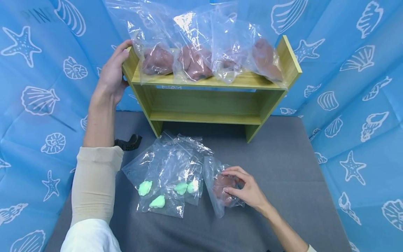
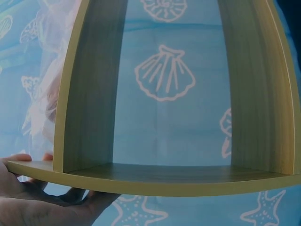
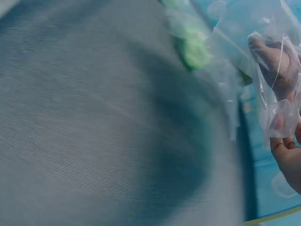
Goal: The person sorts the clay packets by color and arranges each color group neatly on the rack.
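Observation:
At the upper left corner of a small wooden shelf (image 1: 204,119), my left hand (image 1: 111,75) grips the side panel. In the left wrist view, the fingers of that left hand (image 2: 42,202) wrap the panel's end. My right hand (image 1: 250,189) holds a clear plastic bag with a reddish-brown lump (image 1: 221,187) over the table, thumb and fingers spread across the lump. The right wrist view catches this bag (image 3: 277,84) at its right edge, with the fingers at its lower end. Several similar bags with brown lumps (image 1: 158,61) sit in a row on the shelf's top board.
Left of the right hand, overlapping clear bags with light green lumps (image 1: 145,188) lie on the grey table (image 1: 283,157). A black object (image 1: 132,142) lies beside the left forearm. Blue shell-patterned curtain (image 1: 346,105) surrounds the table behind and at the sides.

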The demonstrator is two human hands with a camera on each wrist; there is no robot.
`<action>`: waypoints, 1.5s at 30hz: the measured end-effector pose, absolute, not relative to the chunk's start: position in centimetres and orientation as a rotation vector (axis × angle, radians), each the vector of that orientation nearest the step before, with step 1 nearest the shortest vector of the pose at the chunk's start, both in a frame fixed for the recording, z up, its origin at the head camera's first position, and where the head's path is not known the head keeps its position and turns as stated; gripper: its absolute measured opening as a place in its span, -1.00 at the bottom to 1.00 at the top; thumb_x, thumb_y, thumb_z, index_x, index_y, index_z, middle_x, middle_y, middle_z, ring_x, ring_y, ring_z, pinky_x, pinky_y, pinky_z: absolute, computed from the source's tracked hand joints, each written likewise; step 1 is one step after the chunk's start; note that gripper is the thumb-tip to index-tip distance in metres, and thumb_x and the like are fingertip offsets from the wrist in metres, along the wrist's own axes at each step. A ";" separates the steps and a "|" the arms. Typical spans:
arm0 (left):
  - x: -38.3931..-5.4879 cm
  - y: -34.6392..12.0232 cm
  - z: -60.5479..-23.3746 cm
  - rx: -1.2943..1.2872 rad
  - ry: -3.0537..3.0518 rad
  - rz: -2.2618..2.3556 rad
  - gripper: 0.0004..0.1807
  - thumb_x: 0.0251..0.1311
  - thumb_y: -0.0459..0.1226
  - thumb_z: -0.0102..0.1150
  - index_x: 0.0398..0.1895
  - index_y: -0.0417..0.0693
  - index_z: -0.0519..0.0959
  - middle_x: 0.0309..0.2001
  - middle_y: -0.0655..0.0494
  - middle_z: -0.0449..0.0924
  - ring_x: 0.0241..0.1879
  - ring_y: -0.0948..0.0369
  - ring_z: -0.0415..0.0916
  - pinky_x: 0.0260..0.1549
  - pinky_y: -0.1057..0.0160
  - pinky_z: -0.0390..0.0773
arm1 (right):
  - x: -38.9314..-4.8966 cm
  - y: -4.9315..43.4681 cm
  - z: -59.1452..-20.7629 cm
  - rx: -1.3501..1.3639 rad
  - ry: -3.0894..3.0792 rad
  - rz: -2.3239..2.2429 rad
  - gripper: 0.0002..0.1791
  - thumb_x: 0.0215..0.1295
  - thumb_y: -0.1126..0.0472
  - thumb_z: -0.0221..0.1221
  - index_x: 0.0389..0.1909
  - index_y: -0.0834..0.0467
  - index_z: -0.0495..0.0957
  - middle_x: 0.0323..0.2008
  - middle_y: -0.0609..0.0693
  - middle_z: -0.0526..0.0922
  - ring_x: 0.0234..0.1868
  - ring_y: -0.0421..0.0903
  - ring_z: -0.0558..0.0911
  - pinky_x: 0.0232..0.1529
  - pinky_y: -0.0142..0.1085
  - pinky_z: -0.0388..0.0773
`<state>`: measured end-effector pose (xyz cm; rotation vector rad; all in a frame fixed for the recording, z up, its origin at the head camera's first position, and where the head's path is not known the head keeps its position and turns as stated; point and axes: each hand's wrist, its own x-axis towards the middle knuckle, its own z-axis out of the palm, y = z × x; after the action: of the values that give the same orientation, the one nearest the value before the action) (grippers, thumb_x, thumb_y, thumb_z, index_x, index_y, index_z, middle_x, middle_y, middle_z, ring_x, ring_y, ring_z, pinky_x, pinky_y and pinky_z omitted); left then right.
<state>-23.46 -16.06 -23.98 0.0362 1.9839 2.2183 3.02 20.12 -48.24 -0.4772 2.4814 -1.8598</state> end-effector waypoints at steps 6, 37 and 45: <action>-23.4 -16.1 -23.9 0.028 1.990 2.214 -0.61 0.55 -0.03 -0.22 0.34 0.45 0.40 0.32 0.18 0.19 0.26 0.18 0.15 0.30 -0.04 0.07 | 2.0 21.0 -44.6 -0.557 2.537 -1.829 -0.49 0.07 0.40 0.45 0.09 0.11 0.63 0.11 0.06 0.56 0.05 -0.09 0.54 -0.14 -0.30 0.52; -23.4 -16.1 -23.9 0.055 2.036 2.168 -0.58 0.55 -0.01 -0.27 0.39 0.47 0.33 0.39 0.21 0.13 0.34 0.19 0.08 0.35 -0.09 0.02 | -2.2 25.5 -25.0 -1.181 2.214 -2.161 -0.54 0.15 0.54 0.32 0.07 0.62 0.47 0.17 0.30 0.48 0.18 0.10 0.47 0.22 -0.31 0.44; -23.5 -16.0 -24.0 0.053 2.036 2.174 -0.57 0.55 -0.02 -0.27 0.40 0.46 0.33 0.40 0.21 0.13 0.34 0.19 0.07 0.36 -0.08 0.02 | -3.8 27.4 -20.9 -1.149 1.842 -2.512 -0.57 0.13 0.62 0.23 0.05 0.63 0.46 0.07 0.38 0.53 0.05 0.11 0.46 -0.12 -0.30 0.60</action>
<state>-23.47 -16.04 -24.00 0.0527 2.0364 2.1744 -3.79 27.37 -20.93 -1.1486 1.8424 -2.5120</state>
